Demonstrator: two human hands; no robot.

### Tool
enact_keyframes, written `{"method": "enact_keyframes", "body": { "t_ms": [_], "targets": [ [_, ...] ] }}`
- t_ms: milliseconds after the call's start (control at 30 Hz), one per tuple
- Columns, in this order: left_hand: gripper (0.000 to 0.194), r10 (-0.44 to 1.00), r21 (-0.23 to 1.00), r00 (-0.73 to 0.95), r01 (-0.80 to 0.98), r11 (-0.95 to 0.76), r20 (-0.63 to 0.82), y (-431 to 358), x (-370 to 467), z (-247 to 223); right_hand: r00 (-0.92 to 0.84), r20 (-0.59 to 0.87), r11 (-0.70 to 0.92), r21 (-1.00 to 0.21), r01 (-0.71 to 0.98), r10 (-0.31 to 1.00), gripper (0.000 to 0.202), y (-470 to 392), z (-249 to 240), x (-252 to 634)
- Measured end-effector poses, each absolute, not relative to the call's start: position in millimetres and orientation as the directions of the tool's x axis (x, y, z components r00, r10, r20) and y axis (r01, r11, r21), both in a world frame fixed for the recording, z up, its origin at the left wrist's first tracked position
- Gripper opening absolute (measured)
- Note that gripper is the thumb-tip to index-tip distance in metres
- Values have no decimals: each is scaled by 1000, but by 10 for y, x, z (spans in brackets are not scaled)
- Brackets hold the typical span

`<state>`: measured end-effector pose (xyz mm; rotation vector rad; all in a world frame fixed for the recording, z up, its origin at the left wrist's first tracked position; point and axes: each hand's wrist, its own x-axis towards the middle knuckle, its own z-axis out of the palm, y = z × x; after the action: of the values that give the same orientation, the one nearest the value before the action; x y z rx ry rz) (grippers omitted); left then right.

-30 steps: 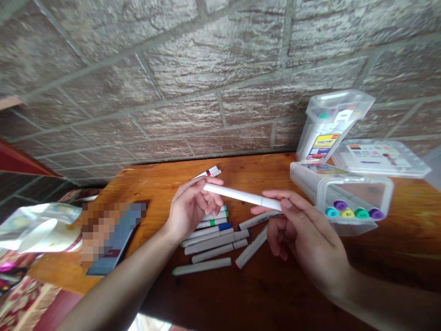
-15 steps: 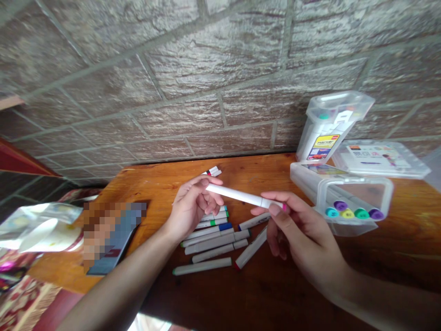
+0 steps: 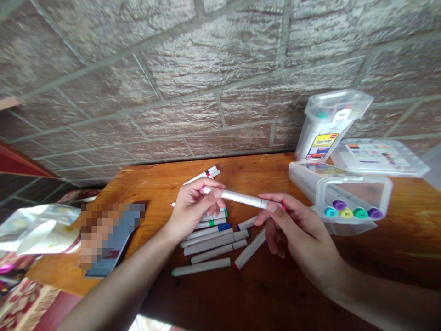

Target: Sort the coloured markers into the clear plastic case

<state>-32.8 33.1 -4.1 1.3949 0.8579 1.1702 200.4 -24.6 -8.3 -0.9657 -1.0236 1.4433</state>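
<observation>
A white marker (image 3: 241, 198) with pink ends is held level above the wooden table (image 3: 262, 179). My left hand (image 3: 193, 209) pinches its left end and my right hand (image 3: 292, 225) pinches its right end by the cap. Right under both hands lies a loose pile of several white markers (image 3: 213, 239) with coloured ends.
A clear plastic marker case (image 3: 344, 202) lies open at the right, with several coloured caps showing; its lid (image 3: 330, 119) leans on the brick wall (image 3: 206, 78). Another clear box (image 3: 379, 158) sits behind it. A booklet (image 3: 110, 234) and a plastic bag (image 3: 37, 227) lie at left.
The marker has come down slightly and shifted left. Its pink ends now show at both hands; my fingers have shifted along it.
</observation>
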Motion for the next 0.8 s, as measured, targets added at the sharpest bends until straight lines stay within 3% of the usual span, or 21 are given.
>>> {"method": "enact_keyframes", "body": {
  "t_ms": [800],
  "targets": [
    [29,942,994,318,-8,-109,106,265,-270,74,-102,-25,-52,-962,-270,995,39,-257,-88,1975]
  ]
}}
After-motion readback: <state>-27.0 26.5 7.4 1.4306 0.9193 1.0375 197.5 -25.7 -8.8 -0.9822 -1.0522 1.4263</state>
